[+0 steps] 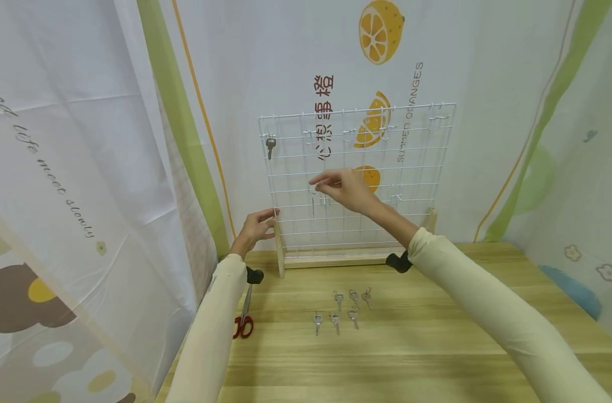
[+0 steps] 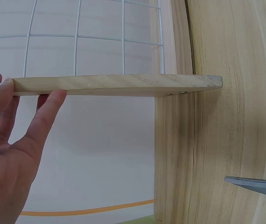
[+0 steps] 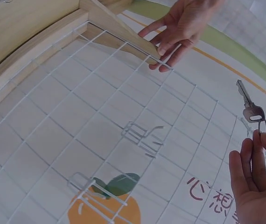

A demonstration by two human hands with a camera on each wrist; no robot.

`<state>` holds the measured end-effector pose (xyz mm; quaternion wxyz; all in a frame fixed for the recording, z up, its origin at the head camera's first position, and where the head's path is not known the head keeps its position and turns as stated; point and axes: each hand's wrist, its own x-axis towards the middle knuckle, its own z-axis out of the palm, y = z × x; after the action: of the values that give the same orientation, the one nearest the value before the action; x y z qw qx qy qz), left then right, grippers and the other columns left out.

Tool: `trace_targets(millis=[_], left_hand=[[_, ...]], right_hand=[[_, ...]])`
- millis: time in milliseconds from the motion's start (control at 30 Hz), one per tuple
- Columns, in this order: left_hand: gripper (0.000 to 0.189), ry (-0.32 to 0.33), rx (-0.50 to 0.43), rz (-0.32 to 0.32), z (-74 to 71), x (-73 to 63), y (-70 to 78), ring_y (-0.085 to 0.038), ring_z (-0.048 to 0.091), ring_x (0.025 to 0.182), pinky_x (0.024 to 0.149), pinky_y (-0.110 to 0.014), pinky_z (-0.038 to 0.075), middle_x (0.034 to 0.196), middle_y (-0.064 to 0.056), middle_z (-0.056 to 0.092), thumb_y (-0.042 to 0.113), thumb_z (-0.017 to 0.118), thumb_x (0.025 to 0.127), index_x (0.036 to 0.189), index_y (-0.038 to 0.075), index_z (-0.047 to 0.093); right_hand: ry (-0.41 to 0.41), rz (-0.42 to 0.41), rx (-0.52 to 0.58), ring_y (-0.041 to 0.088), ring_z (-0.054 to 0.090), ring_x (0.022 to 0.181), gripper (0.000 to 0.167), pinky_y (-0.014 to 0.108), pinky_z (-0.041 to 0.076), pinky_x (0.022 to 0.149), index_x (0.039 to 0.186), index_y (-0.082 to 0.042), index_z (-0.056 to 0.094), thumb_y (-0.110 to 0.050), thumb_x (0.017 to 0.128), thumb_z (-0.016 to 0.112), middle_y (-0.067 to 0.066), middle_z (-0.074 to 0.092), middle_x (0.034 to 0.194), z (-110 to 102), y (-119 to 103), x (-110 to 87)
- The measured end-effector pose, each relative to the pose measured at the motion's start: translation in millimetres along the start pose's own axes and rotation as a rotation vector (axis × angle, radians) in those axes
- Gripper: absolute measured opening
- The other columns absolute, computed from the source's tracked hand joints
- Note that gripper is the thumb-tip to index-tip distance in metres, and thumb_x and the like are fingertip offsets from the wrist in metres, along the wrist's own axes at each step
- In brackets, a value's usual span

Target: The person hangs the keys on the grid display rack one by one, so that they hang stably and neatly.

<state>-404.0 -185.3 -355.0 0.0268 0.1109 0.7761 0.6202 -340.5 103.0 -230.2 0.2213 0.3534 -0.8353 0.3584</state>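
Observation:
My right hand (image 1: 347, 189) pinches the ring of a metal key (image 3: 248, 105) between thumb and fingertips, in front of the white wire grid (image 1: 356, 159). The key hangs below the fingers in the head view. At the grid's left edge, my left hand (image 1: 257, 226) grips the top of the wooden upright (image 2: 119, 83) of the stand, its thumb and fingers on either side. A second key (image 1: 271, 146) hangs from a hook at the grid's upper left. Several more keys with rings (image 1: 336, 318) lie in two rows on the table.
Red-handled scissors (image 1: 244, 322) lie on the wooden table (image 1: 411, 347), beside the left forearm. Several white wire hooks (image 3: 140, 135) are on the grid. Behind it hangs a white curtain (image 1: 265, 56) printed with oranges. The grid's wooden base (image 1: 336, 261) rests near the table's back.

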Motion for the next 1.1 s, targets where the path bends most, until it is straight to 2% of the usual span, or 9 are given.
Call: trace_targets(millis=[200, 400, 467, 600, 700, 833, 1100], left_hand=[[0.043, 0.002, 0.010, 0.004, 0.2, -0.3, -0.1, -0.038, 0.040, 0.148, 0.105, -0.049, 0.054, 0.164, -0.017, 0.037, 0.003, 0.051, 0.109, 0.152, 0.002, 0.052], [0.042, 0.002, 0.008, -0.007, 0.0, 0.7, -1.9, -0.036, 0.040, 0.148, 0.104, -0.047, 0.055, 0.164, -0.016, 0.038, 0.003, 0.051, 0.109, 0.151, 0.004, 0.054], [0.042, -0.001, 0.008, -0.005, -0.2, 1.1, -2.3, -0.037, 0.040, 0.148, 0.104, -0.047, 0.055, 0.164, -0.016, 0.038, 0.003, 0.051, 0.109, 0.151, 0.003, 0.053], [0.042, 0.002, 0.006, -0.002, -0.9, 1.8, -2.9, -0.037, 0.040, 0.148, 0.104, -0.046, 0.055, 0.164, -0.015, 0.038, 0.004, 0.051, 0.109, 0.151, 0.003, 0.053], [0.042, 0.009, 0.005, -0.003, -1.2, 2.0, -2.4, -0.036, 0.041, 0.148, 0.104, -0.047, 0.056, 0.164, -0.015, 0.039, 0.004, 0.052, 0.109, 0.151, 0.003, 0.054], [0.042, 0.005, -0.005, -0.010, -0.6, 0.9, -1.8, -0.036, 0.040, 0.148, 0.105, -0.048, 0.055, 0.164, -0.015, 0.038, 0.004, 0.052, 0.109, 0.151, 0.003, 0.053], [0.042, 0.003, -0.017, -0.017, -0.6, 0.2, -0.4, -0.037, 0.039, 0.149, 0.106, -0.049, 0.054, 0.165, -0.016, 0.037, 0.004, 0.052, 0.109, 0.151, 0.003, 0.053]], right_hand=[[0.109, 0.002, 0.017, 0.025, 0.078, 0.092, 0.014, 0.028, 0.064, 0.076, 0.109, -0.003, 0.081, -0.002, 0.098, 0.072, 0.013, 0.079, 0.103, -6.9, -6.6, 19.5], [0.218, 0.014, 0.009, 0.026, 0.078, 0.094, 0.014, 0.014, 0.056, 0.071, 0.110, -0.004, 0.081, -0.004, 0.098, 0.072, 0.012, 0.079, 0.104, -15.0, -11.4, 33.1], [0.235, 0.024, 0.012, 0.026, 0.077, 0.095, 0.015, 0.011, 0.050, 0.065, 0.111, -0.004, 0.080, -0.005, 0.099, 0.072, 0.012, 0.079, 0.105, -18.1, -13.4, 37.3], [0.249, 0.050, 0.022, 0.026, 0.077, 0.097, 0.016, 0.014, 0.040, 0.055, 0.113, -0.004, 0.079, -0.005, 0.100, 0.070, 0.013, 0.079, 0.106, -23.6, -17.2, 45.0], [0.260, 0.062, 0.010, 0.025, 0.076, 0.099, 0.017, 0.015, 0.040, 0.055, 0.114, -0.004, 0.079, -0.006, 0.101, 0.069, 0.013, 0.079, 0.106, -26.8, -19.2, 51.2], [0.291, 0.067, -0.009, 0.025, 0.077, 0.099, 0.016, 0.013, 0.049, 0.064, 0.113, -0.005, 0.080, -0.006, 0.100, 0.070, 0.013, 0.079, 0.106, -29.2, -21.5, 60.4], [0.318, 0.105, -0.026, 0.024, 0.077, 0.096, 0.016, 0.016, 0.041, 0.055, 0.113, -0.006, 0.080, -0.007, 0.100, 0.070, 0.012, 0.079, 0.107, -27.9, -22.1, 72.9]])
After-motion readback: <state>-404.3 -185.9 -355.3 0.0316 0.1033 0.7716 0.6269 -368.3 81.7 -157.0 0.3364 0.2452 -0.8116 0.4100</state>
